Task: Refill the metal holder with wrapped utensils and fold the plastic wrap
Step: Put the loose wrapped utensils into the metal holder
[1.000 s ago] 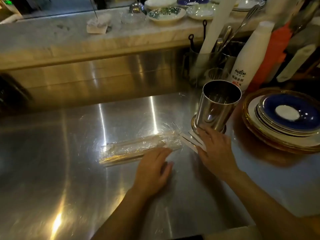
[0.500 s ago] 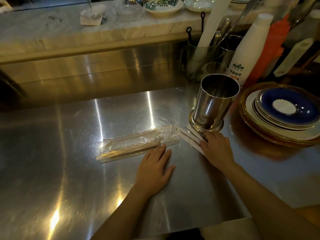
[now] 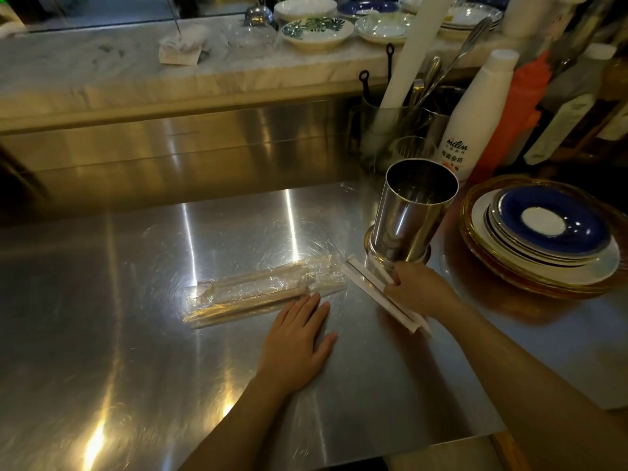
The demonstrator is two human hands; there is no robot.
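Note:
The empty metal holder (image 3: pixel 413 212) stands upright on the steel counter, right of centre. Just in front of it my right hand (image 3: pixel 419 290) is closed on a few paper-wrapped utensils (image 3: pixel 370 290), long white sticks slanting down to the right. A crumpled roll of clear plastic wrap (image 3: pixel 261 290) with more wrapped sticks inside lies across the counter's middle. My left hand (image 3: pixel 299 341) lies flat, fingers spread, on the counter just in front of that roll, holding nothing.
A stack of plates with a blue one on top (image 3: pixel 547 232) sits at the right. Behind the holder are a white bottle (image 3: pixel 475 120), an orange bottle, and a glass jar of utensils (image 3: pixel 394 130). Bowls (image 3: pixel 316 30) line the marble ledge.
My right hand has gathered the white wrapped utensils and lifted their near ends off the counter. My left hand has slid slightly back from the plastic roll and flattened.

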